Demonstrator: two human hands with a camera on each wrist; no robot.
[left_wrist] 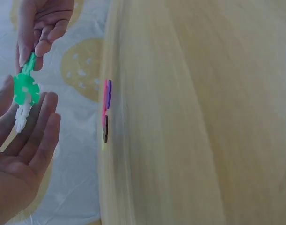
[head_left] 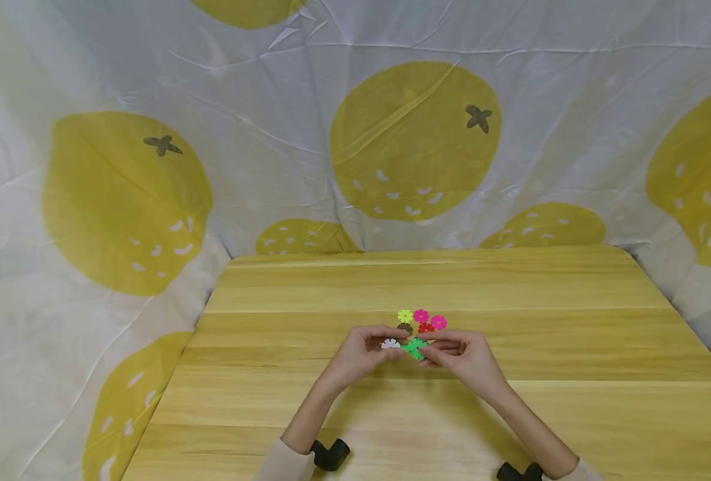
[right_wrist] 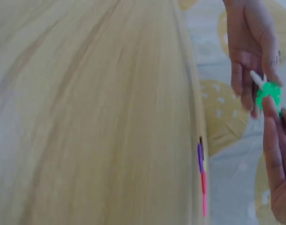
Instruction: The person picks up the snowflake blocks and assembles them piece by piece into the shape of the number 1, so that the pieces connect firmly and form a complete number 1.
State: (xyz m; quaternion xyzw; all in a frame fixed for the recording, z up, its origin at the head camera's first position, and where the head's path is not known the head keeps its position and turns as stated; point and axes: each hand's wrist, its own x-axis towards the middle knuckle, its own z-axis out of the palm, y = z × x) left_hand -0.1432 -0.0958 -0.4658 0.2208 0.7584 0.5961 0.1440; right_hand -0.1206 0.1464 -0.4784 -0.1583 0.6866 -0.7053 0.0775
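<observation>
My right hand pinches a green snowflake disc between thumb and fingers. The left wrist view shows two green discs slotted together, one face-on and one edge-on, with a white disc joined at the lower end. My left hand holds this small chain from the other side, its thumb against the green and its fingers behind the white piece. In the right wrist view, the left hand is above the right hand, and the green piece spans the gap between them.
Beyond the hands on the wooden table lie loose discs: yellow, two pink, red and brown. A purple disc shows in the wrist views. A lemon-print cloth hangs behind the table.
</observation>
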